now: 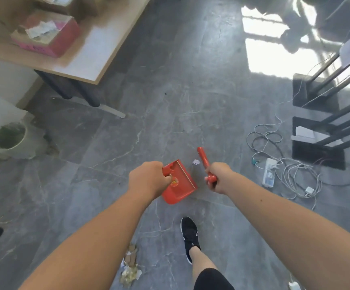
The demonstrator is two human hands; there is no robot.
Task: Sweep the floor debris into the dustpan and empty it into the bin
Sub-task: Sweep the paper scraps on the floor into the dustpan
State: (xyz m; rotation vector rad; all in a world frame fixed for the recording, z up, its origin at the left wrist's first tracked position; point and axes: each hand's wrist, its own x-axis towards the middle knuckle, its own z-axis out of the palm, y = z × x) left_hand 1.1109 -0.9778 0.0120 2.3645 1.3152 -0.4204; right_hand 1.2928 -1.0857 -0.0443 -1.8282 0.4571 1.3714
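- Debris pile [130, 262]: lies on the floor nearest the person, just left of the black shoe [189, 233]. It is not yet swept.
- Left grip [149, 178]: clenched round the handle of the red dustpan [180, 185]. The pan appears lifted off the floor and looks empty.
- Right grip [219, 176]: clenched round the red brush [203, 158]. The bristle end cannot be made out.
- Paper scrap [196, 162]: on the floor between pan and brush, just beyond them.
- Risk: both tools are held beyond the main pile, so a step forward could scatter it underfoot.
- Risk: a power strip [269, 172] and loose cables [295, 176] lie to the right, where a wide stroke could snag them.
- Risk: tilting the loaded pan in transit would spill it.
- Desk [98, 59]: far left. No bin can be identified.
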